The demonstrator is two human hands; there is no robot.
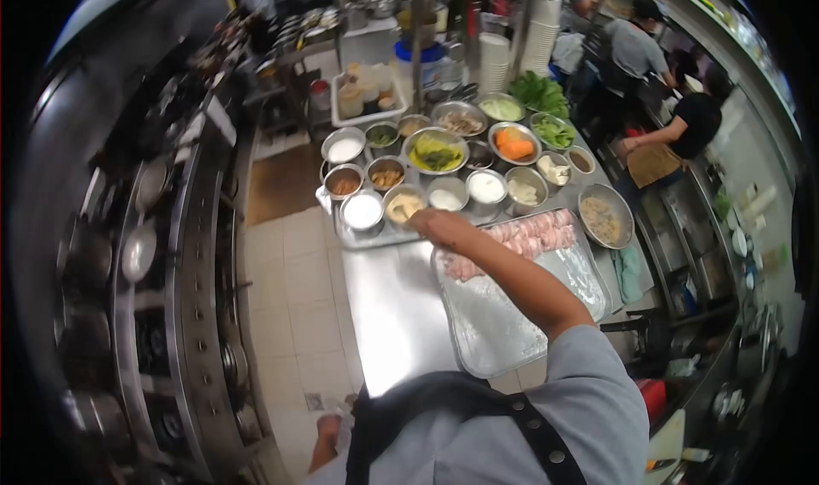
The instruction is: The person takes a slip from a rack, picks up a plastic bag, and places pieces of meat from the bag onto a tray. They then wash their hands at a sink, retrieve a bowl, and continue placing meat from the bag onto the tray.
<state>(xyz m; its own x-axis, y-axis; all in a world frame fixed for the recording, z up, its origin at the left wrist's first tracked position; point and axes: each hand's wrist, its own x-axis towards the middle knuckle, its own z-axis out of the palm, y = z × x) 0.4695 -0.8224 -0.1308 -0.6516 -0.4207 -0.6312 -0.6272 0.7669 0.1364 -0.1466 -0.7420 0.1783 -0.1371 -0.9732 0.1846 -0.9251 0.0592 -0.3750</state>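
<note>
My right hand point(435, 227) reaches over the near rim of a steel bowl of pale yellow powder point(401, 202). Its fingers are bent together at the rim, and what they hold is hidden. Just left of that bowl is one of white powder point(363, 208). Beneath my right forearm lies a large metal tray point(503, 336) with rows of pink raw meat rolls point(529, 233) along its far side. Low beside my body, my left hand point(328, 425) is closed on what looks like a clear plastic bag point(345, 427).
More ingredient bowls crowd the steel table point(392, 314), including orange pieces point(514, 144) and yellow-green food point(435, 151). Leafy greens point(542, 94) lie behind. A large bowl point(606, 216) and green cloth point(628, 273) are at right. Stoves point(175, 314) line the left; co-workers point(682, 131) stand right.
</note>
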